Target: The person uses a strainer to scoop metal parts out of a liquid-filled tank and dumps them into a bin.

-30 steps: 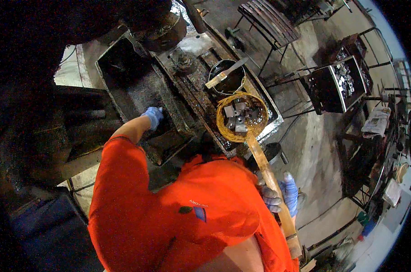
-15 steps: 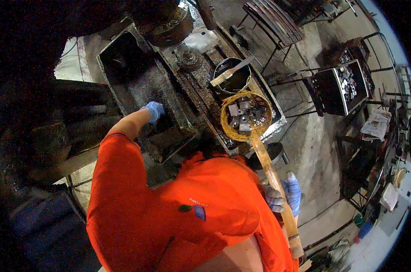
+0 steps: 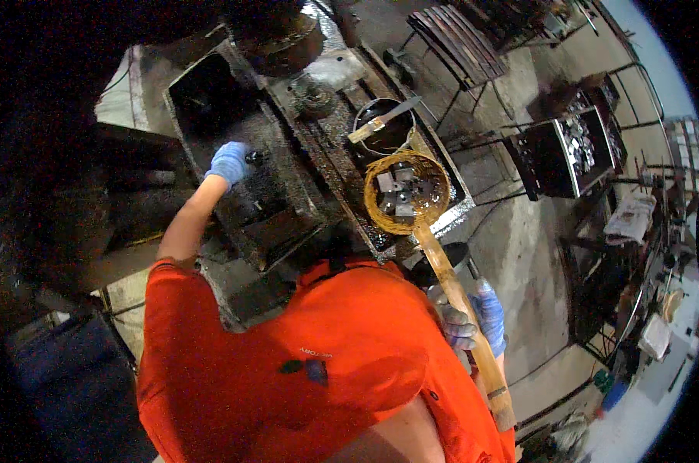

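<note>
My left hand [image 3: 229, 163], in a blue glove, is over the dark trough [image 3: 249, 258] on the left. Its fingers are closed round a small dark, shiny part [image 3: 254, 157], blurred and partly hidden. My right hand [image 3: 474, 320], gloved too, grips the flat wooden handle [image 3: 490, 374] of a round wire basket [image 3: 371, 202]. Several grey metal blocks [image 3: 400, 202] lie in the basket. It stands over the near end of a black, wet-looking tray [image 3: 454, 216].
Behind the basket is a black bucket [image 3: 357, 123] with a brush [image 3: 380, 126] laid across it. A slatted metal stand [image 3: 461, 46] is at the back. On the right, a bin [image 3: 581, 154] holds metal pieces, and folded paper [image 3: 631, 217] lies beyond it.
My left hand has risen from deep in the trough and moved left and away from me, a dark part now showing at its fingers. The basket stays in my right hand.
</note>
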Action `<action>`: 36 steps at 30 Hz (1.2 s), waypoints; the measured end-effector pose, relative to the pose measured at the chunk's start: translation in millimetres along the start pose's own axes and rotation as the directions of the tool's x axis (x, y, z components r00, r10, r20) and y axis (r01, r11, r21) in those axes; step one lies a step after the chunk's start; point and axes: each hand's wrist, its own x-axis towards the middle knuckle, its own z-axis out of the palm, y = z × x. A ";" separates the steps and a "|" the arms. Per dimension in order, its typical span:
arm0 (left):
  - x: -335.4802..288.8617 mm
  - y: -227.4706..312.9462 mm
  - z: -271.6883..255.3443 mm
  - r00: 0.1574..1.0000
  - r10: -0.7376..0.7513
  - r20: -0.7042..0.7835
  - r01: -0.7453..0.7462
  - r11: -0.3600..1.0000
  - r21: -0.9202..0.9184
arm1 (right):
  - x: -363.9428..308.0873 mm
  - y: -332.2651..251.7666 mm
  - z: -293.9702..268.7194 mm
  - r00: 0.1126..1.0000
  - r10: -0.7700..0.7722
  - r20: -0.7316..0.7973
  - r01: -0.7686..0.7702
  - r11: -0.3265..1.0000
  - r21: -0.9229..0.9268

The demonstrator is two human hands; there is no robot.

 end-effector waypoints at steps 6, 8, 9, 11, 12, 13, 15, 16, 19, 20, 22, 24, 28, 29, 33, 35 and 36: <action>-46.6 13.9 -26.5 0.921 -0.203 -0.333 0.015 0.871 -0.491 | -2.3 -2.9 -12.2 1.000 0.011 -0.002 -0.011 0.998 -0.065; -55.6 27.5 -27.0 0.924 -0.106 -0.368 -0.164 0.759 -0.630 | -3.9 -1.2 -7.6 1.000 0.008 -0.019 -0.008 0.999 -0.049; -66.9 60.2 -46.0 0.931 -0.035 -0.364 -0.247 0.672 -0.698 | -3.6 -1.8 -4.1 0.999 0.014 -0.032 -0.015 0.999 -0.042; -85.2 121.4 -71.1 0.891 0.122 -0.437 -0.435 0.504 -0.746 | -2.1 -2.5 0.5 0.999 0.031 -0.034 -0.035 0.994 -0.100; -89.4 151.6 -79.5 0.868 0.179 -0.464 -0.495 0.400 -0.771 | -1.9 -1.0 3.5 0.999 0.033 -0.033 -0.036 0.994 -0.106; -80.8 176.6 -87.7 0.811 0.381 -0.443 -0.580 0.618 -0.530 | 0.3 -0.3 4.5 0.999 0.032 -0.026 -0.034 0.993 -0.114; -75.3 217.0 -82.6 0.709 0.518 -0.478 -0.705 0.540 -0.460 | -0.8 0.1 2.3 0.999 0.018 -0.045 -0.022 0.995 -0.096; -71.3 230.6 -75.9 0.665 0.540 -0.516 -0.744 0.534 -0.400 | -2.8 0.9 2.0 0.999 0.002 -0.053 -0.007 0.996 -0.085; -74.0 236.8 -89.4 0.750 0.586 -0.307 -0.657 0.714 -0.242 | -0.8 0.2 3.8 0.999 0.015 -0.032 -0.020 0.988 -0.150; -75.9 225.1 -93.1 0.738 0.525 -0.425 -0.666 0.670 -0.328 | 0.0 1.0 4.8 0.999 -0.005 -0.042 -0.002 0.985 -0.170; -74.6 181.7 -97.4 0.740 0.344 -0.578 -0.622 0.678 -0.392 | 0.0 2.1 2.5 0.999 -0.007 -0.037 0.002 0.991 -0.131; -66.0 128.6 -101.1 0.760 0.088 -0.643 -0.448 0.789 -0.421 | 0.1 3.7 2.0 0.998 -0.032 -0.057 0.025 0.992 -0.123; -31.0 16.9 -36.7 0.963 -0.072 -0.260 0.004 0.967 -0.254 | 2.2 11.3 14.8 0.994 -0.064 -0.093 0.051 0.989 -0.141; -19.3 -12.5 8.3 0.984 -0.021 -0.179 0.000 0.993 -0.117 | 3.9 11.0 16.6 0.995 -0.045 -0.085 0.033 0.990 -0.137; -13.8 -6.5 72.3 0.921 0.047 0.387 -0.113 0.982 0.150 | 1.2 6.9 7.8 0.989 -0.105 -0.106 0.076 0.966 -0.246; -10.7 10.6 75.9 0.809 0.066 0.584 -0.260 0.931 0.255 | -0.5 6.2 8.2 0.989 -0.105 -0.108 0.081 0.975 -0.205; -5.1 10.4 81.0 0.799 0.069 0.598 -0.263 0.933 0.244 | 0.0 6.7 9.4 0.992 -0.086 -0.094 0.067 0.980 -0.189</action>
